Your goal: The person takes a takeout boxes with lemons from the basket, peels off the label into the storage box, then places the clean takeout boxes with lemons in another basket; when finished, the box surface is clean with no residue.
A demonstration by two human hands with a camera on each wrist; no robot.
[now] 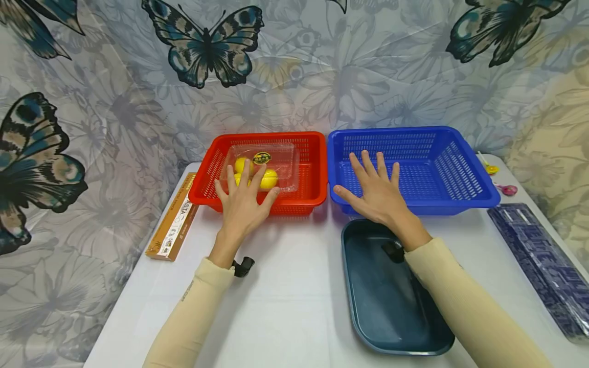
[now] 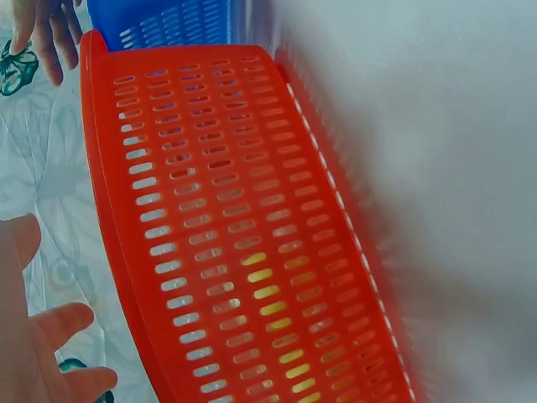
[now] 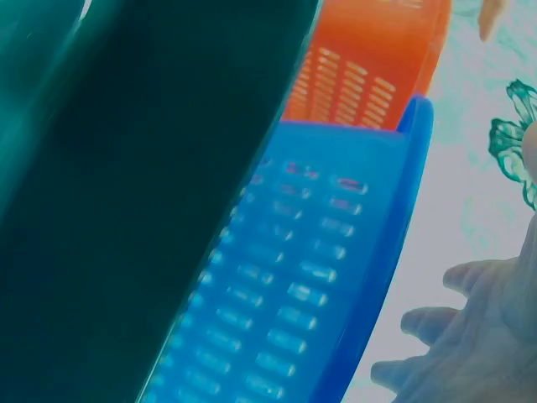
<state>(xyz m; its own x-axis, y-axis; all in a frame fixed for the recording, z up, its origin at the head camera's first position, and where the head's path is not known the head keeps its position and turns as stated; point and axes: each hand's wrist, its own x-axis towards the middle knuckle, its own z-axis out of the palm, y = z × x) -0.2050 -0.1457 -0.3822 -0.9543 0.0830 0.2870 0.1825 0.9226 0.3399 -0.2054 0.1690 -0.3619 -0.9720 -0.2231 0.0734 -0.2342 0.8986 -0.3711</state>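
Note:
My left hand [image 1: 244, 204] is held with fingers spread in front of the red basket [image 1: 303, 202], overlapping its near side in the head view. Inside that basket lies a clear plastic box [image 1: 287, 168] with several yellow round fruits [image 1: 269, 179], partly covered by my fingers. My right hand [image 1: 379, 191], fingers also spread, hovers at the near edge of the blue basket [image 1: 442, 207]; it grips nothing. Under my right wrist sits a dark teal tray [image 1: 386, 306]. In the left wrist view the yellow fruits show through the slots of the red basket [image 2: 210, 210].
A brown narrow carton [image 1: 172, 225] lies left of the red basket. On the right are a dark blue patterned packet [image 1: 543, 260], a pink item [image 1: 507, 190] and a yellow one [image 1: 492, 169]. A butterfly-printed cloth [image 1: 322, 92] hangs behind the white table [image 1: 285, 312].

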